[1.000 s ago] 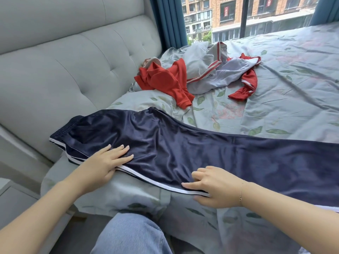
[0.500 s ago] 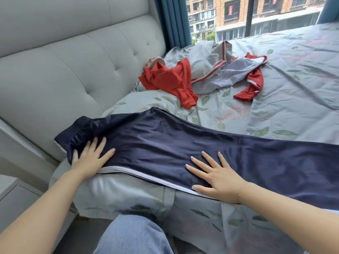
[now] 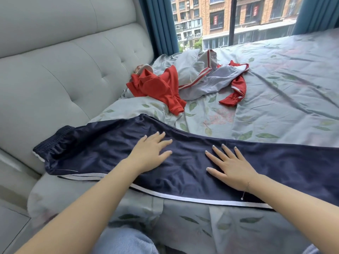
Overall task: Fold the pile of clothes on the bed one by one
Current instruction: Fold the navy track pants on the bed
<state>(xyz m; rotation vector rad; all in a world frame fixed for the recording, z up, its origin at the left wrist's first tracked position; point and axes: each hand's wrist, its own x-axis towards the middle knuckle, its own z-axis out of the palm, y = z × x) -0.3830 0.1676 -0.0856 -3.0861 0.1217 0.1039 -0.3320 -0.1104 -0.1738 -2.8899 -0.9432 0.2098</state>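
Navy track pants (image 3: 102,143) with a white side stripe lie flat along the bed's near edge, waistband at the left by the headboard, legs running off to the right. My left hand (image 3: 150,153) rests flat on the fabric near the middle, fingers straight and spread. My right hand (image 3: 229,165) presses flat on the pants a little to the right, fingers spread too. Further back lies a heap of clothes: a red garment (image 3: 157,88) and a grey jacket with red cuffs (image 3: 207,79).
The bed has a pale leaf-print sheet (image 3: 275,107). A grey padded headboard (image 3: 64,70) runs along the left. Blue curtains (image 3: 157,22) and a window stand behind the bed. My knee in jeans (image 3: 124,241) is at the bottom edge.
My left hand has slid right from the waistband end to the middle of the pants. My right hand has moved slightly up and right on the fabric, still flat.
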